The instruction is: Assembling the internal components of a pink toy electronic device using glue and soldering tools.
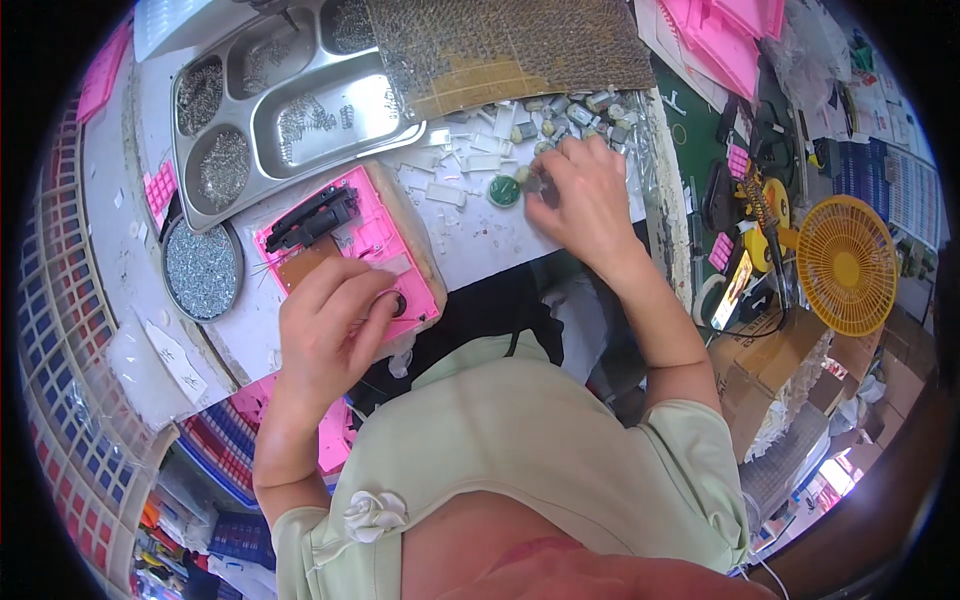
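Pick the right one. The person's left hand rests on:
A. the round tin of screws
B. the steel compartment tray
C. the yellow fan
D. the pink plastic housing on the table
D. The left hand lies on the near end of the pink plastic housing, fingers curled over it, while the steel compartment tray, the round tin of screws and the yellow fan lie away from it.

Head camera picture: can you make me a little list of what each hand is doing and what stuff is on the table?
left hand: rests on the pink case, fingertips by a small black round part on it
right hand: pinches a small part beside the green disc
pile ahead: small grey motors and white bits
steel tray: compartments with small metal parts
round tin: full of screws, left of the case
far right: yellow fan
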A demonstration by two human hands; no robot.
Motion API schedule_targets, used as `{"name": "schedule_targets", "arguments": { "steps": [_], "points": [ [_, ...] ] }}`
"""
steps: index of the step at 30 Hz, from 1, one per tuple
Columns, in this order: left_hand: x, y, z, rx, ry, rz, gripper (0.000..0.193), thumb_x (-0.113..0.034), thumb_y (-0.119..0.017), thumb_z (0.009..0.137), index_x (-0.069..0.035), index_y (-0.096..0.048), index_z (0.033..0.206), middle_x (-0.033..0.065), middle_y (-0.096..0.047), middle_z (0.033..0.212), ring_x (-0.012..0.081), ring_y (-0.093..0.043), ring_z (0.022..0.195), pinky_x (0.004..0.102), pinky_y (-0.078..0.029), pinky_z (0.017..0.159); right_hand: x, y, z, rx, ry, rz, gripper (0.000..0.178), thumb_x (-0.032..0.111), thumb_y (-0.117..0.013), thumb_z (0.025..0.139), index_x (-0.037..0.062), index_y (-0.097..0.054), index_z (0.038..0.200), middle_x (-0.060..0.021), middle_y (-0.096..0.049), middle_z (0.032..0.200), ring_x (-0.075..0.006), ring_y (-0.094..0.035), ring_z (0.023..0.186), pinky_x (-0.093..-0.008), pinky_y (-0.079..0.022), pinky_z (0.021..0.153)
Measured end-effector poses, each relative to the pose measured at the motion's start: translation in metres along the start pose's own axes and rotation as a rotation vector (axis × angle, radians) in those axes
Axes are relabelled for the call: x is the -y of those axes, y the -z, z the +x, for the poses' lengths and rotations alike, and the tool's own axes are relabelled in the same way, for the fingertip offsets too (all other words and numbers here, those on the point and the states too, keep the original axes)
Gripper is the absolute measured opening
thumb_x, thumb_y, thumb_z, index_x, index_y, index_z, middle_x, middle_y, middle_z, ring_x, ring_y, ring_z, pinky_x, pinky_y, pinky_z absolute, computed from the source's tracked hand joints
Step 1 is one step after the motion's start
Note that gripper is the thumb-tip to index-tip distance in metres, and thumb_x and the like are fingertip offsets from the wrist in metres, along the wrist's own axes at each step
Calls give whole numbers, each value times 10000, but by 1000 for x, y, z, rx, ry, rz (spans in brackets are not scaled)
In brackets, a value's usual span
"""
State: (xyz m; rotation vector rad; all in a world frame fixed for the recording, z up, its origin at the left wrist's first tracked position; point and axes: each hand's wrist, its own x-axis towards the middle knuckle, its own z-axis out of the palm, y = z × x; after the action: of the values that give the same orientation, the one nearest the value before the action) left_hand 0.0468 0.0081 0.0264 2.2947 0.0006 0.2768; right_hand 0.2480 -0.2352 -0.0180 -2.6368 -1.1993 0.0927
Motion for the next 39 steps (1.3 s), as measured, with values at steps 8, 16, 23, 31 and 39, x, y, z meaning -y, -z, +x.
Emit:
{"name": "schedule_targets", "arguments": {
  "steps": [8, 16, 23, 31, 39],
  "points": [
    [-14, -53, 92, 165, -59, -32, 277, -177, -815, 825, -11, -681, 1001, 113, -659, 831, 277, -621, 657, 344, -496, 609, 8, 31, -9, -73, 103, 195, 235, 152, -782, 732, 76, -712, 943, -89, -693, 970, -301, -630, 981, -435, -481, 852],
    [-18, -55, 114, 536, 342, -971, 265, -284, -712, 986, -27, -674, 938, -12, -596, 712, 81, -527, 629, 279, -434, 577, 4, 40, -23, -308, 190, 809, 228, 9, -819, 773, 24, -738, 985, -130, -736, 813, -278, -723, 691, -330, -550, 626],
    [-19, -48, 163, 950, 348, -966, 282, -289, -609, 1055, -20, -656, 984, -22, -628, 806, 7, -450, 649, 198, -337, 561, -16, 16, -40, -354, 102, 1288, 167, -52, -754, 854, -42, -721, 1018, -152, -755, 876, -242, -744, 759, -336, -586, 701],
    [29, -67, 236, 183, -364, 287, 179, -208, -757, 876, -70, -685, 963, 61, -656, 913, 261, -675, 793, 393, -545, 723, -31, 6, -39, -358, -242, 1919, 111, 26, -695, 956, -72, -684, 1009, -202, -738, 907, -281, -756, 783, -384, -626, 714],
    [34, -85, 247, 273, -395, 466, 141, -203, -731, 849, -85, -684, 911, 84, -633, 921, 320, -679, 882, 446, -558, 754, -37, 2, -52, -339, -223, 1860, 133, 26, -705, 950, -80, -690, 1029, -199, -738, 901, -268, -753, 758, -371, -636, 690]
  ]
}}
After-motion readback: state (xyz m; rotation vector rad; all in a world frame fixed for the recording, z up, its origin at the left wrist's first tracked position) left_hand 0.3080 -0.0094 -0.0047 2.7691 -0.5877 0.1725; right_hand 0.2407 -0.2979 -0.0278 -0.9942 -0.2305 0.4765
